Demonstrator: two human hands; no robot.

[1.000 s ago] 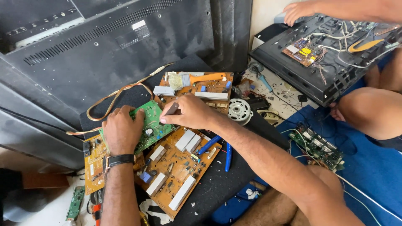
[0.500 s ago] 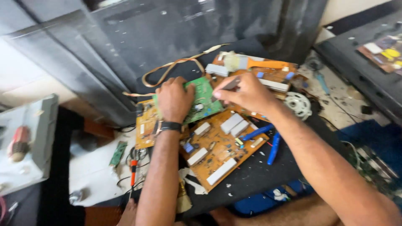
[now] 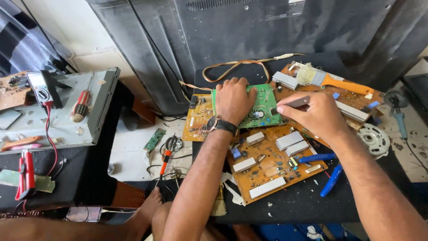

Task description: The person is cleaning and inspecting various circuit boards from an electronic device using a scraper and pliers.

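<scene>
head view: hands [image 3: 233,101] on green circuit board [image 3: 264,106]

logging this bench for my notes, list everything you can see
green board: 1, green, under left hand
brown boards: 3, orange-brown, on black mat
pliers: 1, blue handles, right of the boards
brush: 1, orange handle, on far board
screwdriver: 1, red and black, on grey case
multimeter: 1, grey, far left
TV back: 1, black, behind
left hand: pressing green board, wears a watch
right hand: gripping a thin tool at green board
</scene>
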